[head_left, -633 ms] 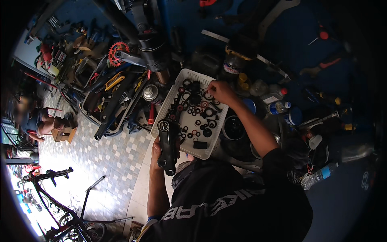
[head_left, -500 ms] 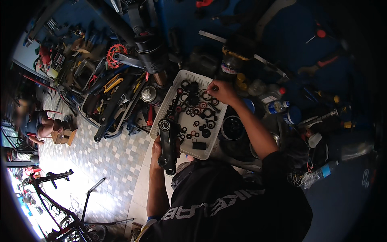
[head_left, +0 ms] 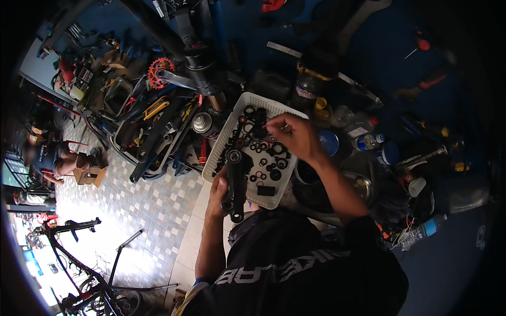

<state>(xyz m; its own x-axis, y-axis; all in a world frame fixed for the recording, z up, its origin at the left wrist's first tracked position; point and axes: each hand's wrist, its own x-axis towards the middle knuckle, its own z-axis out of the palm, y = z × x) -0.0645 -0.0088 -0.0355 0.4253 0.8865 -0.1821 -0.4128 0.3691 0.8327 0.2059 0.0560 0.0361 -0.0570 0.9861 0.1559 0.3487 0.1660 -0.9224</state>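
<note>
Head view, black crank arm (head_left: 238,181): in the left hand (head_left: 217,194), held up at the near left side of the white tray (head_left: 259,100).
Left fingers: wrapped around the crank arm.
Right hand (head_left: 299,138): over the tray; thumb and finger tips close together, but I cannot tell if they pinch a tiny thing.
What just changed: the right hand came back from the far rings, and the crank arm turned and moved right. So the crank arm and right finger tips are now closer together.
Which way it points: long way up and down the picture, ringed end away from the person, other end toward the black shirt (head_left: 311,263).
In the tray: small rings (head_left: 278,149) and a black block (head_left: 266,190).
</note>
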